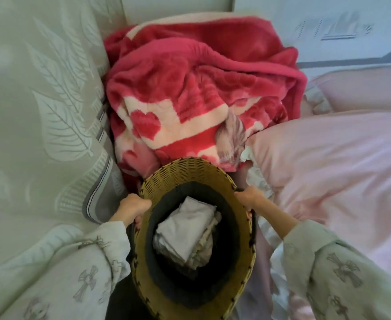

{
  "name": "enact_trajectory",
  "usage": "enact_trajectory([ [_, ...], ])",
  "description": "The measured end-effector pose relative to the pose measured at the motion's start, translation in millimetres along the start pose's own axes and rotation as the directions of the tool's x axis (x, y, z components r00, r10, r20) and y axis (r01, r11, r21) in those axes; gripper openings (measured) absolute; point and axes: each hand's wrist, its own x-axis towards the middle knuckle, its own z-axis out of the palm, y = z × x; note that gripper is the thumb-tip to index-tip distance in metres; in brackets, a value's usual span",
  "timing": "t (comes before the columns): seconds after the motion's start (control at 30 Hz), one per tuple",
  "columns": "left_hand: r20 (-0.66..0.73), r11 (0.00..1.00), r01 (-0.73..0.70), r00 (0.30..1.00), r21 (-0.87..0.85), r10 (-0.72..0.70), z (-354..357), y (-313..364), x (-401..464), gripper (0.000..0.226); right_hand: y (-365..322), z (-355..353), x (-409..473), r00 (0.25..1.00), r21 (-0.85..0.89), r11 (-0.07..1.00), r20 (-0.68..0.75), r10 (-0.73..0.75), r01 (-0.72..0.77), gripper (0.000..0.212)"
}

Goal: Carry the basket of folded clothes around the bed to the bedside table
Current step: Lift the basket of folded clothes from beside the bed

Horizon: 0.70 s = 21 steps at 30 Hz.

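Observation:
A tall woven basket, yellow-brown with a dark lining, fills the lower middle of the head view. Folded pale clothes lie stacked inside it. My left hand grips the basket's left rim and handle. My right hand grips the right rim. Both sleeves are pale with grey cross prints. The basket's far edge meets a heaped red and cream blanket. No bedside table shows in the view.
A mattress with a leaf pattern stands upright close on the left. A bed with pink bedding lies on the right, its pillow at the far right. The blanket heap blocks the narrow gap straight ahead.

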Motion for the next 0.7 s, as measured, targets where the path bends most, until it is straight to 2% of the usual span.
enact_trajectory([
  [0.1,0.035,0.991,-0.122,0.992,0.046,0.121,-22.0,22.5,-26.6,0.021,2.4,-22.0,-41.1,0.999,0.005,1.000,-0.037,0.003,-0.003,0.041],
  [0.2,-0.028,0.966,-0.252,0.967,0.065,0.254,-43.2,52.0,-64.1,0.020,7.9,-50.3,-83.2,0.994,0.121,0.992,-0.104,0.030,-0.017,0.037],
  [0.33,-0.080,0.918,-0.396,0.915,0.004,0.395,-66.1,87.7,-117.8,0.016,16.2,-91.8,-137.4,0.984,0.330,0.943,-0.178,0.011,0.050,0.033],
  [0.43,-0.187,0.840,-0.538,0.834,-0.069,0.519,-76.2,110.2,-155.7,0.044,26.7,-123.0,-179.1,0.971,0.466,0.877,-0.237,-0.008,0.121,0.032],
  [0.6,-0.295,0.782,-0.593,0.795,-0.192,0.530,-89.9,137.4,-219.5,0.062,46.1,-167.5,-248.1,0.944,0.615,0.748,-0.327,-0.045,0.248,0.037],
  [0.7,-0.352,0.709,-0.657,0.746,-0.256,0.565,-89.0,155.5,-261.5,0.058,68.6,-190.5,-290.0,0.923,0.687,0.649,-0.380,-0.063,0.327,0.038],
])
